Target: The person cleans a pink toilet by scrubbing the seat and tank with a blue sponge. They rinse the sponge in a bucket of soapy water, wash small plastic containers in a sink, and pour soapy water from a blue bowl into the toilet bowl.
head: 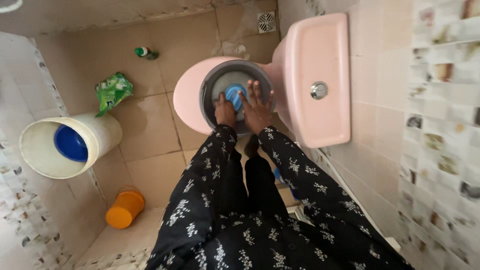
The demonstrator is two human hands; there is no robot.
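Note:
A grey round basin (210,82) rests on the closed lid of a pink toilet (189,95). Inside the basin lies a blue scrubbing pad or cloth (233,95). My left hand (225,111) is curled on the near left side of the blue thing and seems to grip it. My right hand (257,107) lies flat with fingers spread, pressing on the basin floor just right of it. Both arms wear black sleeves with white flowers.
The pink cistern (312,60) with a chrome flush button (318,90) stands against the tiled wall at right. A cream bucket (100,132) with a blue dipper (70,143), an orange mug (125,207), a green packet (113,91), a bottle (146,52) and a floor drain (266,21) surround it.

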